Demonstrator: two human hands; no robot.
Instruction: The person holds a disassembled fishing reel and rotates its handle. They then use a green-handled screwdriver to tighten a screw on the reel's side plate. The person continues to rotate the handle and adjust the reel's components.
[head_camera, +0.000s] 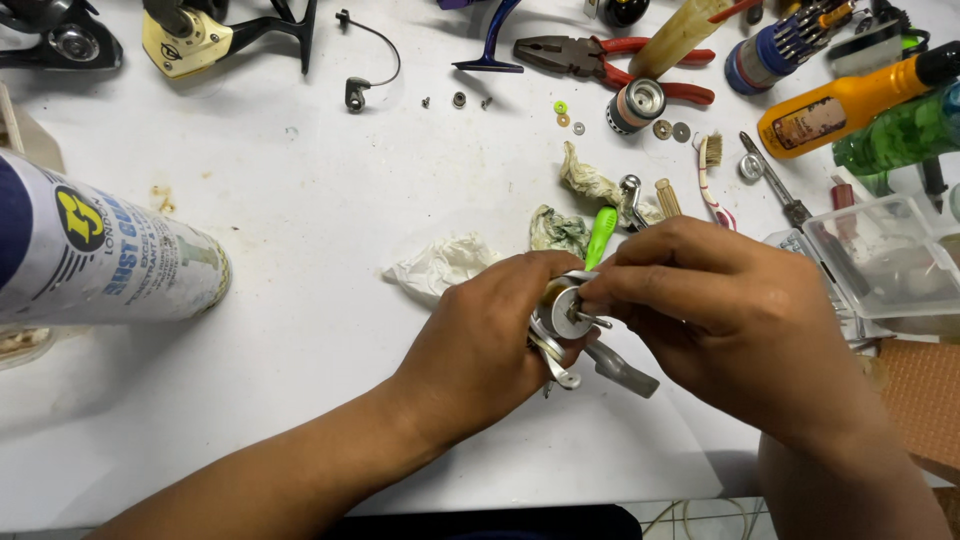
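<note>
A big spray can (95, 250) lies on its side at the left edge of the bench (300, 200), its label white and dark blue with a round yellow-and-black badge and blue lettering. At the far right an orange bottle (850, 105) with a black cap lies tilted; its label is brownish and worn. Just beside it, touching, rests a green see-through bottle (900, 135). Below these stands a clear plastic box (885, 255) with its lid, near the right edge. No signs or screens are visible.

Two hands (480, 350) (730, 310), one pliers (600, 62), one toothbrush (710, 170), two crumpled tissues (440, 265) (590, 183).
</note>
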